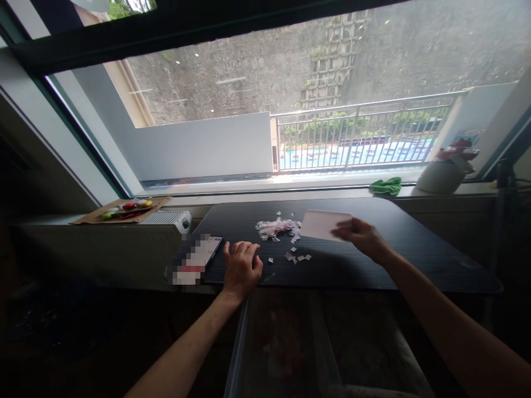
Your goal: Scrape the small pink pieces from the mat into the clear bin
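Between the fingers of my right hand (363,237) is a pale, flat card (321,224), held by its right end just above the table. The card's left edge comes close to a heap of small white and pinkish paper scraps (279,228). Several loose paper squares (296,257) lie nearer to me. My left hand (241,265) rests palm down on the near part of the dark table (373,271), fingers apart and holding nothing. Just left of it lies a phone (213,246), partly blurred out.
A clear plastic bin (238,345) stands below the table's near edge. On the sill are a green cloth (385,187) and a pale rounded pot (440,176). At left, a white radiator (166,221) bears cardboard (89,217) with colourful items. A large window spans the back.
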Demonstrator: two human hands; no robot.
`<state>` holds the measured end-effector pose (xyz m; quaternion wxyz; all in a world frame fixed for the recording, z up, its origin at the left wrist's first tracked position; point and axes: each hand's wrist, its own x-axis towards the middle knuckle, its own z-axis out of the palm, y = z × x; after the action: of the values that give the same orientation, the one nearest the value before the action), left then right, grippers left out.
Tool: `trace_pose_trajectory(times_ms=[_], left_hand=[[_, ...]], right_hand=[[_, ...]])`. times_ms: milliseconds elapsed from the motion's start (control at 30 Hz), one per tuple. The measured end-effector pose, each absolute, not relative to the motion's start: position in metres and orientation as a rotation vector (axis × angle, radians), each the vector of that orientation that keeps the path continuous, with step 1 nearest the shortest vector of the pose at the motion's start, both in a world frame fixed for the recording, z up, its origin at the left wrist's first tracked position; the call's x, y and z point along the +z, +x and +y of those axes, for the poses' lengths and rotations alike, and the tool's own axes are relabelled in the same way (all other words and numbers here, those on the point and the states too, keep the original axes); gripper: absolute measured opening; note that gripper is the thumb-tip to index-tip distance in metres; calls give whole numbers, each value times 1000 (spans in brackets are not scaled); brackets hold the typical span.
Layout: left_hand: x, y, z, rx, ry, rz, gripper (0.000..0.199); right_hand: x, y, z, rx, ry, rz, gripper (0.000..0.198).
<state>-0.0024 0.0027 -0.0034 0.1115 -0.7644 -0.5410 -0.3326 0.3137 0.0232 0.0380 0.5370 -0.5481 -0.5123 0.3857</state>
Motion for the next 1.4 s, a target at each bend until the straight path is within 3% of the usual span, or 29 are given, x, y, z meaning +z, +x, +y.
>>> trace_pose_trajectory(times_ms=[167,700,967,1200,1400], left_hand=[[-4,-3,3,-971,-2240,-1592,27],[-3,-2,2,-957,-2246,-1602,26],[-2,-1,1,-978,-2258,-1627,27],[-5,-8,8,-1256,-2178,-1778,39],[-6,-8,12,-1390,-2116,-1804,36]], right_hand=[[32,309,28,1024,-1308,-1291,23],[55,327,17,917,-1451,-1259,21],[57,263,34,1138,-1151,-1507,21],[52,221,57,1229,-1059,-1672,10],[44,259,48,1186,-1126,-1802,10]])
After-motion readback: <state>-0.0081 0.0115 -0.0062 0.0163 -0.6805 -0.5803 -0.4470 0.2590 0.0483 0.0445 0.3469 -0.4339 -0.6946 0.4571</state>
